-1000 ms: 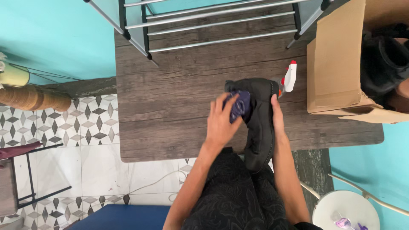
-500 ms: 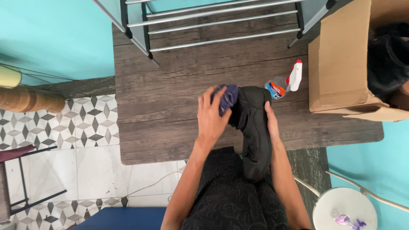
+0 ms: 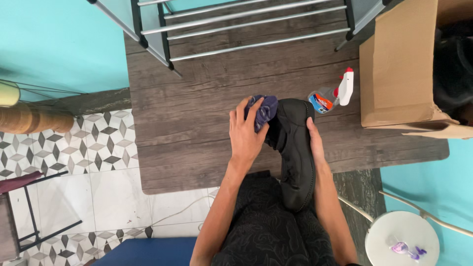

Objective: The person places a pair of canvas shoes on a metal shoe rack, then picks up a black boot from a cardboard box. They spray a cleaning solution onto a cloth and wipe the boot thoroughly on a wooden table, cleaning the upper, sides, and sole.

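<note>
Wiping is underway: left hand (image 3: pixel 247 135) is pressing a purple cloth (image 3: pixel 263 109) onto the black boot (image 3: pixel 294 148) at the worktop's (image 3: pixel 197 118) near edge; right hand (image 3: pixel 314 143) is gripping its side, most leather seemingly unwiped.

The scene is bright and evenly lit by soft, diffuse light with no clear single source. Shadows are faint: a thin dark rim lies under the black boot (image 3: pixel 294 152) and beside the cardboard box (image 3: pixel 396 74) at the table's (image 3: pixel 187 123) right edge. The box's inside is dark, its contents hard to read. The metal rack (image 3: pixel 246 24) bars carry pale highlights. Focus is sharp across the wood grain; straight lines bow slightly toward the corners.
</note>
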